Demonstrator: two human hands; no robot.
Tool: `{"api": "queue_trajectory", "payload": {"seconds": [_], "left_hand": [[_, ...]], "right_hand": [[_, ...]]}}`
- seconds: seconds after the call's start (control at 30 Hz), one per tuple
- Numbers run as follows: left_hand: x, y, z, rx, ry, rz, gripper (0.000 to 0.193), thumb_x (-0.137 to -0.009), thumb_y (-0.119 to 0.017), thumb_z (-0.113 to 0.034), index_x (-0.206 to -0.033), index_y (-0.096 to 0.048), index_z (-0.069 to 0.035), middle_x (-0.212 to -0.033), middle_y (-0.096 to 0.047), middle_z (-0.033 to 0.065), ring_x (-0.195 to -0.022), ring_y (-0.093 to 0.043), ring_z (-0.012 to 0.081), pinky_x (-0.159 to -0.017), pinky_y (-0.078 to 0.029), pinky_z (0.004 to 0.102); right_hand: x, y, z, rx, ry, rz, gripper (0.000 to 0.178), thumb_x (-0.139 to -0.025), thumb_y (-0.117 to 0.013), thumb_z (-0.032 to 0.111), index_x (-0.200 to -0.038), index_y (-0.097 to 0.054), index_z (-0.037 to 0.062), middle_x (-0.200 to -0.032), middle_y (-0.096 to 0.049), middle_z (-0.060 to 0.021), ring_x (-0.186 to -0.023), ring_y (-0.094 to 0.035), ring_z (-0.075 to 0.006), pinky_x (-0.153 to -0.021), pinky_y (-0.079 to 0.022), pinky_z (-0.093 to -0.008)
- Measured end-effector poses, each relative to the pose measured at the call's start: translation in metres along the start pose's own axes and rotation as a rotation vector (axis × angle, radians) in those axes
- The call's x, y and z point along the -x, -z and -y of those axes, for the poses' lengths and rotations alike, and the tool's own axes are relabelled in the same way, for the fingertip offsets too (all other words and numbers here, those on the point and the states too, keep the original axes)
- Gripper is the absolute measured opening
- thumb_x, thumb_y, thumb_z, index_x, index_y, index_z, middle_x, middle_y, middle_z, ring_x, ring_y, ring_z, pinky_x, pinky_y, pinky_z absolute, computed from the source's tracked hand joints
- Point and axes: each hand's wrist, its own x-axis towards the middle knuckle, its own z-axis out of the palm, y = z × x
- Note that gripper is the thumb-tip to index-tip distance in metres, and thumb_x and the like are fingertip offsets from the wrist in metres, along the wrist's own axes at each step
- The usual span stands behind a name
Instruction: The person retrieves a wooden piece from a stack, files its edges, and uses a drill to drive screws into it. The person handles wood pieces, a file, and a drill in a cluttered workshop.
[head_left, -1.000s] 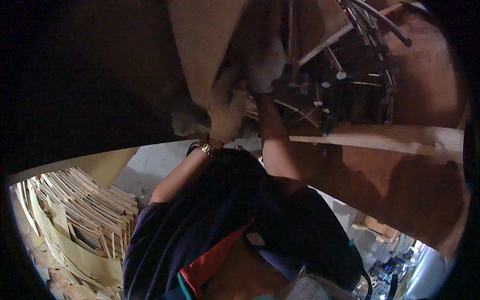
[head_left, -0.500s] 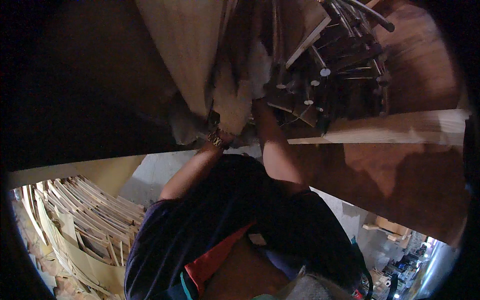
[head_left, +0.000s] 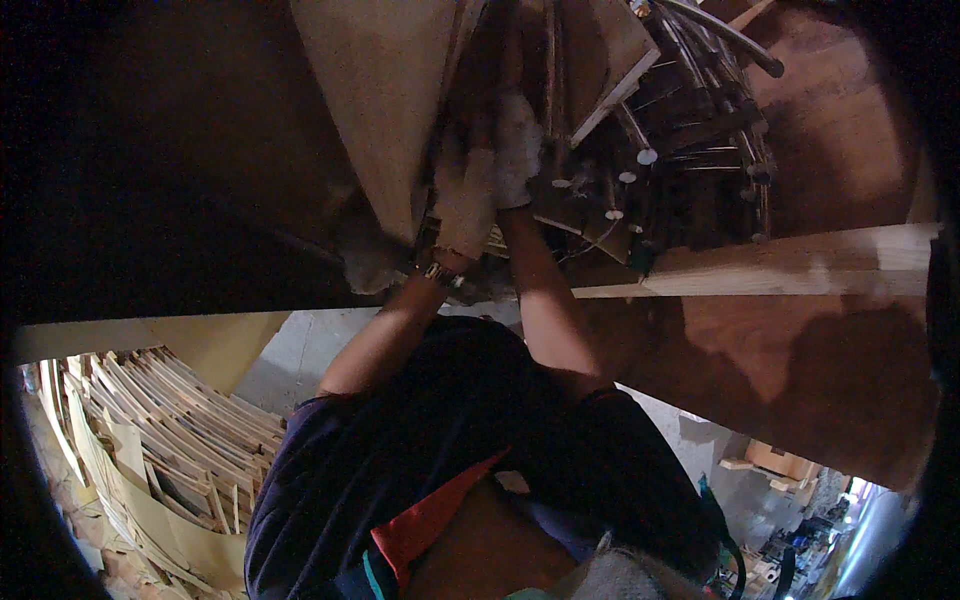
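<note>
Both my hands wear pale work gloves and reach forward, close together, into a dim gap between wooden pieces. My left hand (head_left: pixel 465 200), with a metal watch (head_left: pixel 440 275) at the wrist, is beside the lower end of a pale wooden panel (head_left: pixel 370 110). Its fingers are blurred. Slightly farther in, to its right, my right hand (head_left: pixel 517 150) is at the foot of dark upright pieces (head_left: pixel 490 60). Shadow hides its fingertips, so I cannot tell whether either hand grips anything. A greyish, soft-looking lump (head_left: pixel 372 260) lies left of my left wrist.
Right of my hands is a tangle of metal rods (head_left: pixel 690 60), several with white round ends. A pale wooden beam (head_left: pixel 780 262) runs above a reddish-brown board (head_left: pixel 800 380). Curved wooden strips (head_left: pixel 190 420) are stacked at lower left, beside grey floor (head_left: pixel 310 345).
My right glove has come out of the blur and shows more plainly beside the left. My left hand has shifted slightly; the wooden pieces look nearly the same.
</note>
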Motion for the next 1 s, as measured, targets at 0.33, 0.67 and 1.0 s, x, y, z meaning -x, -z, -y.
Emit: {"api": "queue_trajectory", "payload": {"seconds": [0.33,0.67,1.0], "left_hand": [[-0.004,-0.004,-0.005,0.229,0.023,0.006,0.063,-0.099,-0.054,-0.045,-0.139,-0.051,0.003,-0.136,-0.056,0.0296,-0.125,-0.054,0.0455,-0.108,-0.040,0.0480],[-0.033,-0.002,-0.005,-0.058,-0.063,0.090,0.059,-0.103,-0.047,-0.050,-0.143,-0.051,-0.005,-0.135,-0.058,0.0278,-0.128,-0.055,0.0430,-0.109,-0.041,0.0461],[-0.046,-0.006,-0.004,0.787,0.192,0.234,0.057,-0.107,-0.052,-0.039,-0.147,-0.048,0.001,-0.152,-0.050,0.0103,-0.137,-0.047,0.0224,-0.116,-0.034,0.0351]], "right_hand": [[-0.011,-0.011,-0.033,0.132,0.292,-0.233,0.029,-0.095,-0.062,0.027,-0.114,-0.060,0.0051,-0.099,-0.066,-0.0141,-0.085,-0.063,-0.0323,-0.073,-0.052,-0.0418],[-0.001,0.007,0.023,-0.145,0.032,-0.110,0.033,-0.107,-0.048,0.026,-0.125,-0.060,0.0008,-0.113,-0.064,-0.0122,-0.100,-0.058,-0.0260,-0.094,-0.048,-0.0357],[0.007,0.002,0.027,0.349,0.124,-0.254,0.035,-0.100,-0.055,0.018,-0.130,-0.050,0.0014,-0.123,-0.057,-0.0231,-0.106,-0.060,-0.0390,-0.087,-0.051,-0.0449]]}}
